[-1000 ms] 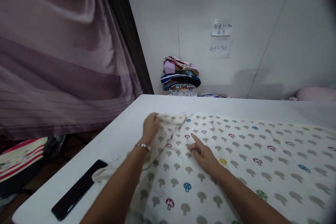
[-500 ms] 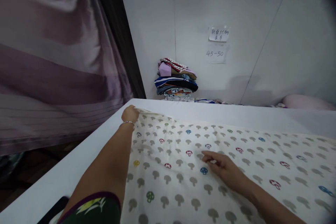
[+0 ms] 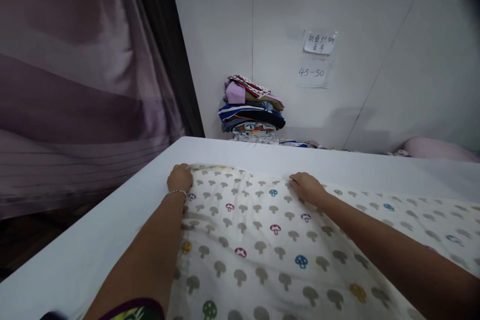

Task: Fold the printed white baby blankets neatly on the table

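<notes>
A white cloth printed with small mushrooms (image 3: 262, 245) lies spread over the white table (image 3: 112, 240). My left hand (image 3: 180, 178), with a thin bracelet at the wrist, is closed on the cloth's far left corner. My right hand (image 3: 305, 185) rests on the cloth's far edge, a little to the right, with its fingers curled over the fabric. Both arms reach forward across the cloth.
A stack of folded clothes (image 3: 253, 110) sits against the white wall behind the table, under two paper notes (image 3: 318, 42). A mauve curtain (image 3: 75, 85) hangs at the left. A pale pink item (image 3: 438, 148) lies at the far right.
My left hand pulled the cloth's corner out to the far left, and the cloth now lies flatter. My right hand moved from the middle of the cloth up to its far edge.
</notes>
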Tool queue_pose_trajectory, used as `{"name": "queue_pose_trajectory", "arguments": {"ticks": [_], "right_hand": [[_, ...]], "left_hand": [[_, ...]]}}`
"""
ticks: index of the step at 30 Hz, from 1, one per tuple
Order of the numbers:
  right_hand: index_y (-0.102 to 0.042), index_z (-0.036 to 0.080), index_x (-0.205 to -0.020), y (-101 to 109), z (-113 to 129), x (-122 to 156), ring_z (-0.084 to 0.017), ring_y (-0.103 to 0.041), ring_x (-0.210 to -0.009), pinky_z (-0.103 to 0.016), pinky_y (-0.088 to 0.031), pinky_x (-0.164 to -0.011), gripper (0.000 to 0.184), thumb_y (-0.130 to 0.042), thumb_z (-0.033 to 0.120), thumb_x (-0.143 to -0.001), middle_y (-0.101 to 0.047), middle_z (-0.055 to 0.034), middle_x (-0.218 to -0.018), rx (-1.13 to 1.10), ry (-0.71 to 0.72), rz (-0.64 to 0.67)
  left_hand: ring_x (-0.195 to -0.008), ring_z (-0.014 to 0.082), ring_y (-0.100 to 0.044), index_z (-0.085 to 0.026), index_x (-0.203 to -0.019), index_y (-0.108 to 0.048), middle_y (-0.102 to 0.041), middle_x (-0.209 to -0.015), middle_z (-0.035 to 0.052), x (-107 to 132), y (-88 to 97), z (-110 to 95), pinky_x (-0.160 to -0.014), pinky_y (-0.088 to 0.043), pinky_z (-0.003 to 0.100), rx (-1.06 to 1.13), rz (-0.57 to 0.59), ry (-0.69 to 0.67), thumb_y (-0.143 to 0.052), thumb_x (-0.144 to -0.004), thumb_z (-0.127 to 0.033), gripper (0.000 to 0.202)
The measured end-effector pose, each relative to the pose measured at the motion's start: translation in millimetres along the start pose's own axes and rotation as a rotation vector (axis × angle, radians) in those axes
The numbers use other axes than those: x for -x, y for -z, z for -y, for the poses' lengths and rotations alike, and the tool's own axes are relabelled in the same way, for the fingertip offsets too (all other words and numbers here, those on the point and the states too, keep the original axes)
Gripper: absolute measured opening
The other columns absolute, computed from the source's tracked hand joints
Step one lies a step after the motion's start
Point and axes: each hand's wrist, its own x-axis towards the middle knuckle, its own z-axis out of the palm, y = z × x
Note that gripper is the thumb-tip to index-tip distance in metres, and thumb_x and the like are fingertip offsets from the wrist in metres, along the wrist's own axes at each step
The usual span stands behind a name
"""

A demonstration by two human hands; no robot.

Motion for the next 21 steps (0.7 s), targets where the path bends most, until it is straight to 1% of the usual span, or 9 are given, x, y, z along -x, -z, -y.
{"name": "queue_pose_trajectory", "arguments": {"ticks": [4, 6, 10, 13, 15, 18, 21], "right_hand": [[-0.067, 0.017, -0.094, -1.1, 5.7, -12.5, -0.022, -0.056, -0.092, -0.028, -0.038, -0.076, 0.027, -0.043, 0.028, -0.089, -0.065, -0.0097, -0.098, 0.033, 0.005, 0.039], [-0.067, 0.017, -0.09, -0.8, 6.7, -16.7, -0.02, -0.057, -0.088, -0.027, -0.037, -0.073, 0.023, -0.046, 0.026, -0.086, -0.065, -0.0088, -0.097, 0.024, 0.001, 0.054], [-0.065, 0.017, -0.087, -2.5, 4.3, -21.9, -0.018, -0.056, -0.085, -0.026, -0.035, -0.07, 0.02, -0.045, 0.02, -0.086, -0.064, -0.0082, -0.095, -0.014, -0.052, -0.025], [-0.065, 0.017, -0.084, -6.7, 1.2, -24.4, -0.017, -0.056, -0.082, -0.025, -0.035, -0.067, 0.019, -0.047, 0.021, -0.085, -0.064, -0.0072, -0.093, -0.056, -0.084, -0.008], [-0.065, 0.017, -0.083, -9.8, -0.5, -25.9, -0.017, -0.056, -0.084, -0.025, -0.035, -0.068, 0.019, -0.047, 0.022, -0.086, -0.063, -0.0076, -0.094, -0.056, -0.079, -0.009], [-0.064, 0.016, -0.086, -13.0, -2.2, -28.1, -0.019, -0.055, -0.091, -0.025, -0.036, -0.072, 0.018, -0.046, 0.022, -0.087, -0.062, -0.0086, -0.099, -0.031, -0.046, -0.029], [-0.061, 0.017, -0.1, -13.5, -2.9, -29.7, -0.021, -0.054, -0.095, -0.027, -0.036, -0.076, 0.019, -0.048, 0.022, -0.087, -0.061, -0.0092, -0.106, 0.039, -0.029, 0.005]], "left_hand": [[-0.102, 0.0271, -0.056, -0.017, -0.114, -0.057, -0.056, -0.117, 0.0144, -0.2, -1.0, 1.2, -0.086, -0.043, 0.038, 0.056, -0.028, 0.0, -0.036, -0.087, -0.026, 0.036], [-0.104, 0.0272, -0.055, -0.017, -0.114, -0.058, -0.057, -0.117, 0.014, -1.0, -1.0, 1.7, -0.087, -0.043, 0.038, 0.102, -0.037, 0.022, -0.038, -0.086, -0.026, 0.035], [-0.105, 0.0266, -0.055, -0.016, -0.113, -0.059, -0.059, -0.118, 0.0133, -3.6, -0.5, 3.8, -0.088, -0.043, 0.037, 0.179, -0.054, 0.107, -0.04, -0.085, -0.026, 0.035], [-0.104, 0.0259, -0.057, -0.017, -0.112, -0.06, -0.061, -0.116, 0.0115, -6.5, 0.8, 5.8, -0.085, -0.044, 0.035, 0.189, -0.053, 0.142, -0.041, -0.085, -0.028, 0.035], [-0.099, 0.0257, -0.059, -0.019, -0.109, -0.063, -0.064, -0.111, 0.0103, -9.2, 2.2, 7.0, -0.08, -0.045, 0.034, 0.194, -0.036, 0.164, -0.043, -0.083, -0.028, 0.034], [-0.095, 0.0258, -0.061, -0.02, -0.105, -0.065, -0.067, -0.105, 0.01, -14.4, 4.2, 9.3, -0.076, -0.046, 0.033, 0.191, -0.001, 0.183, -0.048, -0.08, -0.028, 0.032], [-0.093, 0.0254, -0.062, -0.02, -0.102, -0.067, -0.067, -0.105, 0.0096, -19.3, 5.3, 13.3, -0.074, -0.046, 0.032, 0.189, 0.023, 0.169, -0.05, -0.078, -0.03, 0.031]]}}
